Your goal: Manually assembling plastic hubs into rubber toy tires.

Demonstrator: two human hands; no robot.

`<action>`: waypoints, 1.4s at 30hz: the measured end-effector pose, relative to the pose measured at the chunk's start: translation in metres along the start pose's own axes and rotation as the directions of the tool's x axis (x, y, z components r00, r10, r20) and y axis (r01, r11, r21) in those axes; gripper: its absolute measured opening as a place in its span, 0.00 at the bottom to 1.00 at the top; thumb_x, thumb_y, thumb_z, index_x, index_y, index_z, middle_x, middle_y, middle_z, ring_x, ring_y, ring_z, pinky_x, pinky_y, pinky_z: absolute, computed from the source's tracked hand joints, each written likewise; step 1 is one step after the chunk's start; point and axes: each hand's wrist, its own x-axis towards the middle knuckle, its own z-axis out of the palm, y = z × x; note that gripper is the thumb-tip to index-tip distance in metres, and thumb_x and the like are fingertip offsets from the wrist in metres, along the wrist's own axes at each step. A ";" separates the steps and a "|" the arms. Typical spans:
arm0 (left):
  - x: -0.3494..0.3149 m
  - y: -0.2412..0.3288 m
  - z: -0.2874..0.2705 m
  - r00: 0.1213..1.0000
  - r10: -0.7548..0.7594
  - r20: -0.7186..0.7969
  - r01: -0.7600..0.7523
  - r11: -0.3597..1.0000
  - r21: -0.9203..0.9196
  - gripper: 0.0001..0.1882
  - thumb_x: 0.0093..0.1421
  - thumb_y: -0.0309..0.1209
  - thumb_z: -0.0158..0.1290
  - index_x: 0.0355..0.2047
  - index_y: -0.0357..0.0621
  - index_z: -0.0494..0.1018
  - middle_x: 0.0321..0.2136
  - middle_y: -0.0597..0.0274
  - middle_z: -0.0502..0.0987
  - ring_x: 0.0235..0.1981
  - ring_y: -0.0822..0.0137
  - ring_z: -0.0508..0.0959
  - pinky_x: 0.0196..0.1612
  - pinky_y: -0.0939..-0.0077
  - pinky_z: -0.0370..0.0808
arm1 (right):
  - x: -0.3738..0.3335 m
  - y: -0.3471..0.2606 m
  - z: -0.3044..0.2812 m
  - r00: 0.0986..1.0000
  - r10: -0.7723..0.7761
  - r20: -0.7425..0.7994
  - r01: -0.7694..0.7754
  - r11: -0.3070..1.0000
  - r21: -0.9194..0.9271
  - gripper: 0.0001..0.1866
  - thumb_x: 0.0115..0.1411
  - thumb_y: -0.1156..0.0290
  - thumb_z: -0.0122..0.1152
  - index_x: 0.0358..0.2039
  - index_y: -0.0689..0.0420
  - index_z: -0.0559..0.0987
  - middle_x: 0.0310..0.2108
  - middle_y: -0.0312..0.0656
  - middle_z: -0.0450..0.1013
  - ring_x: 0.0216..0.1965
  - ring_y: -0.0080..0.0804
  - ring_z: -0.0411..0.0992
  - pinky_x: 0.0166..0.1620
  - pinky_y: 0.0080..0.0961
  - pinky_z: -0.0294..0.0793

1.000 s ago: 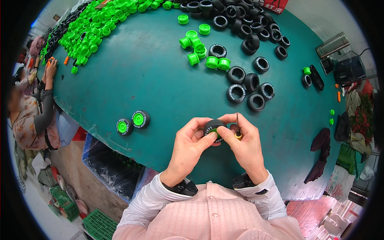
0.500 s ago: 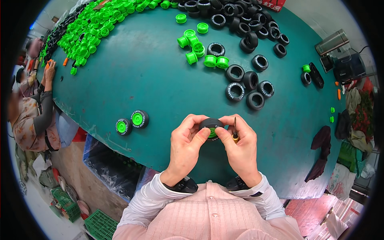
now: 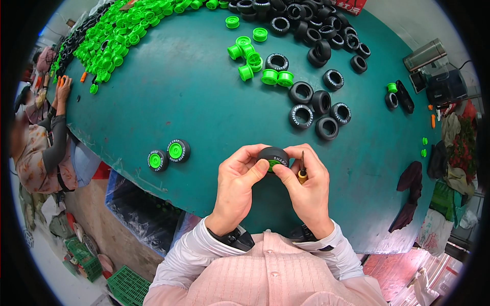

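Between both hands, near the table's front edge, is a toy wheel: a black rubber tyre (image 3: 272, 152) around a bright green rim (image 3: 273, 164). My left hand (image 3: 236, 178) grips its left side, with the thumb on the face of the wheel. From the other side my right hand (image 3: 311, 189) pinches it, thumb pressed near the rim. A small pointed tool with a yellow handle (image 3: 302, 177) is also tucked in my right hand, its dark tip pointing away from me. The fingers cover part of the rim. Two assembled wheels (image 3: 177, 151) lie to the left.
Several loose black tyres (image 3: 301, 117) and green rims (image 3: 269, 77) lie ahead on the green table (image 3: 204, 107). Large heaps of rims (image 3: 109, 46) and tyres (image 3: 321, 25) stand behind. A steel flask (image 3: 424, 54) is at far right. At far left, another person's hand (image 3: 63, 87) rests at the table.
The wheel has turned a little in my hands, and its lettering has shifted. My thumbs have moved slightly over its face. The tool has tilted a little with my right hand.
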 end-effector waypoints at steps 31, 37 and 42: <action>0.006 0.009 0.002 0.986 -0.144 0.084 0.144 0.990 0.013 0.17 0.70 0.31 0.55 0.54 0.35 0.71 0.47 0.57 0.80 0.47 0.68 0.80 0.54 0.70 0.78 | 0.009 0.000 -0.014 0.992 0.074 0.102 -0.073 0.997 -0.015 0.11 0.57 0.73 0.73 0.35 0.64 0.80 0.29 0.34 0.74 0.22 0.16 0.64 0.25 0.19 0.61; 0.011 0.016 -0.007 0.992 -0.014 0.127 -0.018 0.970 0.244 0.13 0.68 0.26 0.57 0.50 0.32 0.74 0.41 0.61 0.81 0.42 0.74 0.79 0.47 0.77 0.78 | 0.010 0.006 -0.021 0.981 0.018 0.194 -0.013 0.999 -0.029 0.11 0.58 0.73 0.71 0.37 0.64 0.80 0.29 0.35 0.74 0.23 0.16 0.65 0.25 0.20 0.61; 0.007 0.003 -0.007 0.992 -0.108 0.071 0.106 0.994 0.028 0.15 0.70 0.32 0.57 0.51 0.34 0.74 0.42 0.61 0.81 0.43 0.72 0.80 0.49 0.75 0.77 | 0.017 0.003 -0.025 0.934 0.241 0.263 -0.299 0.931 0.209 0.11 0.59 0.72 0.71 0.36 0.65 0.79 0.30 0.35 0.75 0.26 0.15 0.66 0.27 0.19 0.64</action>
